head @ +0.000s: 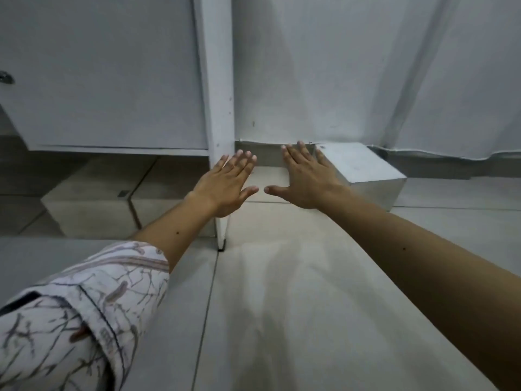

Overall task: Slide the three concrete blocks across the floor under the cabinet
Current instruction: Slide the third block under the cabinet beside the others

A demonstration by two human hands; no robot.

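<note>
Two beige concrete blocks sit side by side in the shadow under the white cabinet [112,80]: one [84,210] on the left and one [166,193] just right of it. A third, paler block [366,170] stands on the floor to the right, against the hanging white sheet. My left hand [225,187] is flat and open in front of the cabinet's corner leg [222,232]. My right hand [307,179] is open too, fingers spread, by the pale block's left edge; whether it touches the block I cannot tell. Neither hand holds anything.
A white cloth sheet [366,66] hangs to the floor right of the cabinet, its hem [423,155] just above the tiles. The cabinet door has a metal handle [5,78] at the far left. Light floor tiles [282,306] stretch toward me.
</note>
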